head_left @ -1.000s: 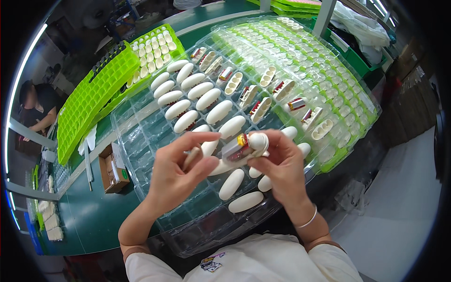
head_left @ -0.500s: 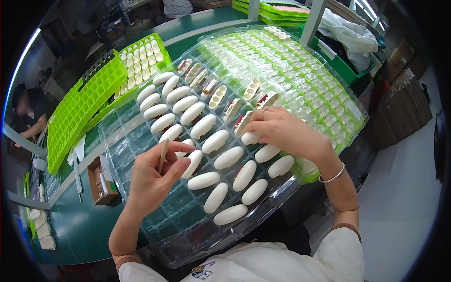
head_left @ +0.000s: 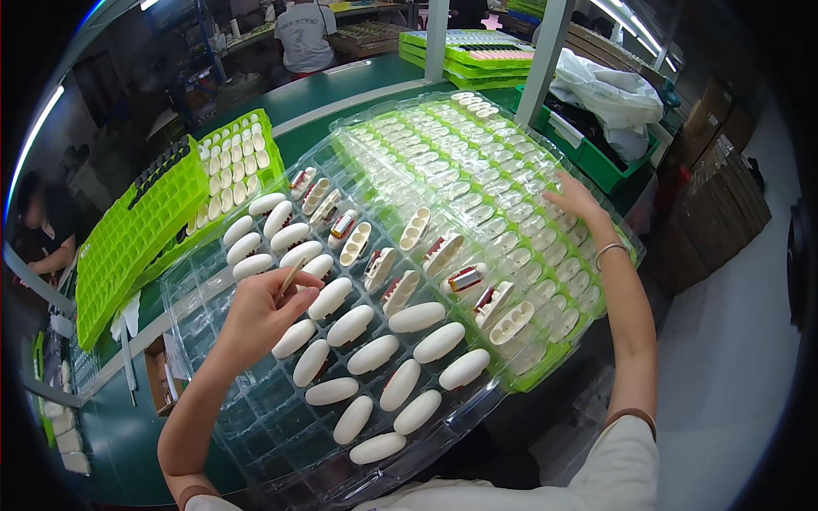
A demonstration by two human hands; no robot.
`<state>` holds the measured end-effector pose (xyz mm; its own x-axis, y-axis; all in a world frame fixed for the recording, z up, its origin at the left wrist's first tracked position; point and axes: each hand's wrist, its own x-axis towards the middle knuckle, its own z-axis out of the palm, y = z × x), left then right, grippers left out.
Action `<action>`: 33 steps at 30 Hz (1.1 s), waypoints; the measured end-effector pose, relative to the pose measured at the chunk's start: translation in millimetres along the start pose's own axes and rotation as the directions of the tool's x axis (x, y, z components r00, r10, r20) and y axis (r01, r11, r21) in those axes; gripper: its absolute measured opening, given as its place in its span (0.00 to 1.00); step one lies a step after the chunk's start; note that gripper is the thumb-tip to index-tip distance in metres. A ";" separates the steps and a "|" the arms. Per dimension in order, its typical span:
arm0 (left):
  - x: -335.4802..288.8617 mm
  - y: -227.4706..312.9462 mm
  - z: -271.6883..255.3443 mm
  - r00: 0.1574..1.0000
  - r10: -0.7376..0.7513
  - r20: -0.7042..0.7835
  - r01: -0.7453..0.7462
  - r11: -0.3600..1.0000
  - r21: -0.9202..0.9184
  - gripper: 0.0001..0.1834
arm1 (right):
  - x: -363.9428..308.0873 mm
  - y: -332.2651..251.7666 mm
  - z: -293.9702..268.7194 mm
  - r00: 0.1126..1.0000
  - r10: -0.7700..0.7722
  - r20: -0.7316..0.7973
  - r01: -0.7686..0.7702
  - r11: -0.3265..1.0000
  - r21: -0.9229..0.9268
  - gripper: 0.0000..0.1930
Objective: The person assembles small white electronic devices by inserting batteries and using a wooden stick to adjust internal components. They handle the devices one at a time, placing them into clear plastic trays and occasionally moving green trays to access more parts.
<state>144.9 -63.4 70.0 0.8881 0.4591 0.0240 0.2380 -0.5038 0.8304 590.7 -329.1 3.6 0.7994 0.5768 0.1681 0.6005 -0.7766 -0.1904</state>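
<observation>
Moved: your R hand [head_left: 579, 204], from white oval plastic shells [head_left: 350, 326] to R side of lime-green pocketed tray [head_left: 532, 375] w/ clear plastic on top; can't tell its grip. Your L hand [head_left: 256, 311] still pinching thin tan stick [head_left: 290, 274]. Shells in clear plastic compartment tray [head_left: 271, 413].

Grey shirt [head_left: 304, 44] in the bkgd bore dark lettering [head_left: 301, 23] across its back, too small & blurry to make out w/ certainty; no other txt, nos. or signs were legible.
</observation>
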 end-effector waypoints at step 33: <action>-146.9 -107.6 -44.0 0.681 -0.271 -0.680 0.721 0.409 0.559 0.18 | -145.0 -221.8 -42.0 0.555 -0.827 0.091 0.770 0.552 0.320 0.11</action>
<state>-28.4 -44.4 1.7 0.2732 0.9469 0.1693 0.9576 -0.2844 0.0455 340.8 -251.1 62.1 -0.0510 0.9854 0.1626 0.9537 0.0963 -0.2848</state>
